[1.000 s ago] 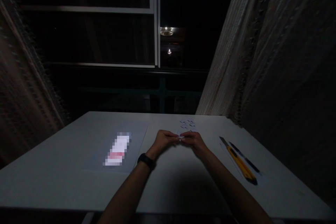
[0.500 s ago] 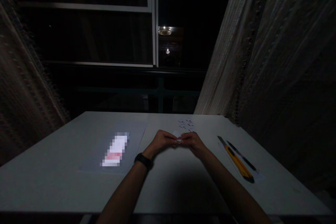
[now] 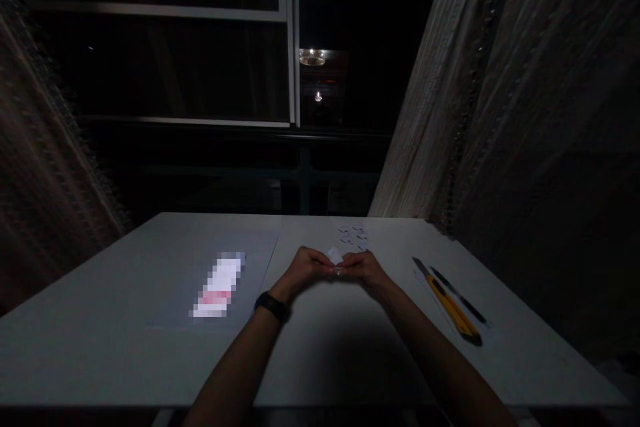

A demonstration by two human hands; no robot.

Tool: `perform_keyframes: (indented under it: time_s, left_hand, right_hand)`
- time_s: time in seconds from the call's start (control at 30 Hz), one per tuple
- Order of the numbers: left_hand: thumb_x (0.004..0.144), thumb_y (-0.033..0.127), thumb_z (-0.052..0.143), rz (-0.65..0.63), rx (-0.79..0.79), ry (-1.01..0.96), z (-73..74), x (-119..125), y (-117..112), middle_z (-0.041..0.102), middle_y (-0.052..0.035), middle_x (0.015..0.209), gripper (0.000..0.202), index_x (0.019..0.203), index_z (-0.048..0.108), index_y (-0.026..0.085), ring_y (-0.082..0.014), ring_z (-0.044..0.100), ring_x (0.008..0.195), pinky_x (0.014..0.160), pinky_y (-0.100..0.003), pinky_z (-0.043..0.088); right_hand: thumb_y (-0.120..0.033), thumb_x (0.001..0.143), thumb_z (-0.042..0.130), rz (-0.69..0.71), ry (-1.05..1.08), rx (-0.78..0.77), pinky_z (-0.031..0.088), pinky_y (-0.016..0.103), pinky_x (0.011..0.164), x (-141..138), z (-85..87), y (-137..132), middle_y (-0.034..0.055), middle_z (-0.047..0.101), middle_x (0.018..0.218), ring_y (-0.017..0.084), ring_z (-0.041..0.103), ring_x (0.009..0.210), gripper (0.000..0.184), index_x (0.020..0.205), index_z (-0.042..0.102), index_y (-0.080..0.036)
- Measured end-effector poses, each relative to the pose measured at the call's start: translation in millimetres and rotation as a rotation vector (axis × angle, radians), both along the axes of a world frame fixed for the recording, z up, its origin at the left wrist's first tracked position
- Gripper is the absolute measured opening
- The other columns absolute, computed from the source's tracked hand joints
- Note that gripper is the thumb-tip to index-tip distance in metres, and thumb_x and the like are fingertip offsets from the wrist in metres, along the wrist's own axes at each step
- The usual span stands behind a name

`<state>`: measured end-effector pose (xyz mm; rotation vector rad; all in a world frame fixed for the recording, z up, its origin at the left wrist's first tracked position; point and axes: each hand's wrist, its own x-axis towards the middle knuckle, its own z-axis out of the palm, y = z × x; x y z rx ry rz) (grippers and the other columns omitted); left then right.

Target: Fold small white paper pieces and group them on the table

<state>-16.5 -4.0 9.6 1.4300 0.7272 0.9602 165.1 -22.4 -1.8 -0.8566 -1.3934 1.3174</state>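
Both hands meet over the middle of the white table [image 3: 310, 347]. My left hand [image 3: 309, 267], with a dark watch [image 3: 273, 306] on the wrist, pinches a small white piece of paper [image 3: 335, 255]. My right hand [image 3: 367, 269] grips the same paper from the other side, fingertips close to those of the left. A pale corner of the paper sticks up between the hands; its lower part is hidden by the fingers. Just beyond the right hand lie several small paper pieces with dark marks [image 3: 345, 240].
On the right lie a yellow utility knife [image 3: 453, 307] and a dark pen [image 3: 457, 295] over a slip of paper. A lit phone, blurred out [image 3: 219, 285], rests on a large sheet [image 3: 170, 300] at left. Curtains [image 3: 415, 113] flank a dark window [image 3: 295, 67] behind.
The paper between my fingers now stands up a little more and shows a larger pale corner. Both hands stay nearly in place; the view has shifted slightly.
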Motion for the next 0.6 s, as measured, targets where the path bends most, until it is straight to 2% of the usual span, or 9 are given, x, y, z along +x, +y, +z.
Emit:
perform_keyframes:
  time_s: [0.23, 0.4, 0.6]
  left_hand:
    - [0.047, 0.023, 0.077, -0.01, 0.002, 0.041, 2.8, -1.5, -0.8, 0.066, -0.0073, 0.06, 0.023, 0.061, 0.068, 0.008, -0.0148, 0.059, 0.053, 0.052, -0.024, 0.045]
    - [0.048, 0.026, 0.077, -0.001, 0.019, 0.063, 4.6, -0.3, -2.4, 0.066, -0.0083, 0.059, 0.024, 0.061, 0.068, 0.008, -0.0161, 0.06, 0.054, 0.054, -0.025, 0.046]
    - [0.05, 0.027, 0.076, 0.046, 0.038, 0.049, 8.5, 3.6, -5.2, 0.065, -0.0081, 0.057, 0.026, 0.066, 0.068, 0.007, -0.0163, 0.06, 0.051, 0.051, -0.026, 0.046]
  right_hand:
    - [-0.023, 0.044, 0.079, -0.033, -0.033, 0.001, 0.039, 0.025, 0.053, -2.2, 3.9, -3.2, 0.0001, 0.06, 0.063, 0.012, 0.053, 0.057, 0.02, 0.06, 0.071, -0.016]
    - [-0.025, 0.047, 0.078, -0.07, -0.008, 0.028, 0.04, 0.025, 0.054, -3.5, 0.2, -1.3, 0.0003, 0.061, 0.061, 0.013, 0.054, 0.057, 0.016, 0.057, 0.069, -0.017]
    - [-0.028, 0.048, 0.075, -0.217, 0.035, -0.001, 0.039, 0.026, 0.053, -9.8, -5.1, 1.0, -0.0001, 0.061, 0.056, 0.013, 0.052, 0.054, 0.015, 0.054, 0.067, -0.017]
